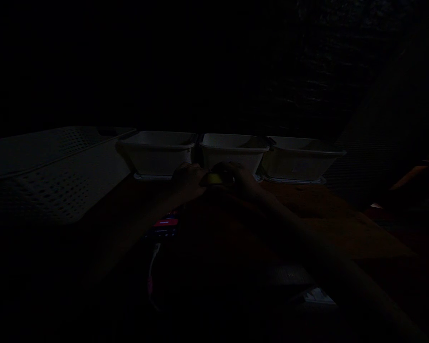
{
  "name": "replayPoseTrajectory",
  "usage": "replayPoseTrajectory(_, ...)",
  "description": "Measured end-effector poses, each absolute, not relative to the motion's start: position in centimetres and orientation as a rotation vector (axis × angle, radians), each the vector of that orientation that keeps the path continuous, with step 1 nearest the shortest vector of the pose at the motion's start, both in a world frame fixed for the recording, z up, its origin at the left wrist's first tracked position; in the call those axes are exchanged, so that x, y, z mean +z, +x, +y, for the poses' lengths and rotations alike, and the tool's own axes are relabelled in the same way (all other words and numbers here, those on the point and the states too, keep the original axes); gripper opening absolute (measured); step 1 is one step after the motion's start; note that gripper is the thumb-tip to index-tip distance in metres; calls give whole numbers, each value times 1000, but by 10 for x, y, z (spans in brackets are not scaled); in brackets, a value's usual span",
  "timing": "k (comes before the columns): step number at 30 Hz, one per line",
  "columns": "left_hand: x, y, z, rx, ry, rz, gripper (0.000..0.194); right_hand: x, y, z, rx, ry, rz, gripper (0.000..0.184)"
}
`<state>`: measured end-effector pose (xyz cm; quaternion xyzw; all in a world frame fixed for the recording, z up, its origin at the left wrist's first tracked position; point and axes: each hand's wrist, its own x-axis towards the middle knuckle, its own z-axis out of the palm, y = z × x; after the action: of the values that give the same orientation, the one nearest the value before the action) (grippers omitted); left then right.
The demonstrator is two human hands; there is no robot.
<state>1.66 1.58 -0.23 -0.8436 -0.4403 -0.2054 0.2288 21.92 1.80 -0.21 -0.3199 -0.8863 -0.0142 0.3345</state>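
The picture is very dark. My left hand (190, 181) and my right hand (239, 175) come together over the wooden table, just in front of the middle white tub (232, 148). Between them is a small object with a yellow-green patch (215, 178); its kind is too dark to make out. Both hands look closed around it from either side, though single fingers hardly show. Under my left forearm a phone with a lit screen (164, 227) lies on the table, and a pale cable plug (156, 247) is at its near end.
White tubs stand in a row at the back, including a left one (157, 159) and a right one (296, 162). A large perforated white basket (103, 186) is at the left. The wooden table (357, 233) ends at the right, where another person's arm (411, 176) shows dimly.
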Motion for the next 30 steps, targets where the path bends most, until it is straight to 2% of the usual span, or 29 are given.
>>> replayPoseTrajectory(4, -1, 17, 14, -531, -2334, -1239, 19, -1, 218, 18, -83, -825, -2316, 42)
replayPoseTrajectory(12, 2, 18, 13, -681, -2351, -1233, 34, 2, 220, 18, -110, -817, -2266, 39)
replayPoseTrajectory(23, 3, 18, 12, -772, -2322, -1145, 31, -7, 233, 35, -98, -1029, -2292, 39)
replayPoseTrajectory(30, 2, 17, 13, -776, -2401, -1034, 26, -4, 221, 27, -121, -900, -2393, 37)
